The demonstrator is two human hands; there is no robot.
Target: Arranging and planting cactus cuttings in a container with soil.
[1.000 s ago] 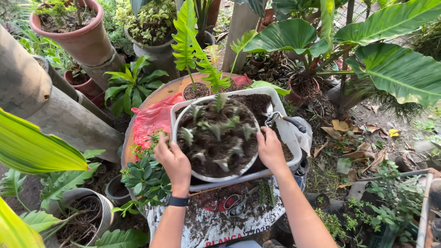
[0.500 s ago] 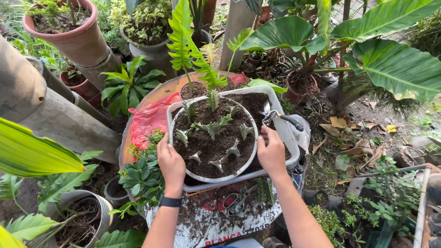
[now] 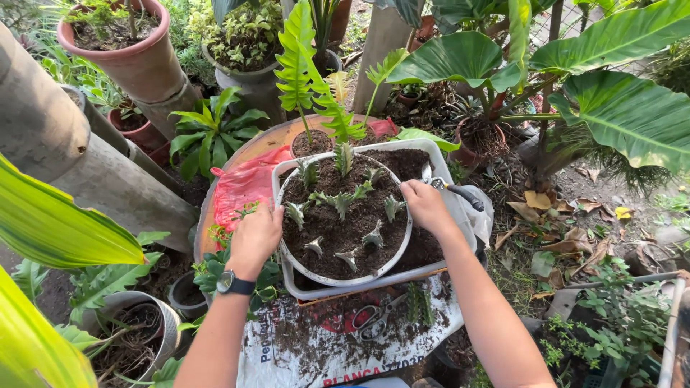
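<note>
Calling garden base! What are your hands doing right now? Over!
Left hand and right hand each grip the rim of the round white pot. Small succulents planted inside. Pot sits in soil-filled white tub. Nothing in the way.

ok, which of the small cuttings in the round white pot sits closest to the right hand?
The pale green cutting at the pot's right edge, just left of the right hand. The other cuttings stand nearer the middle or the left side.
</note>
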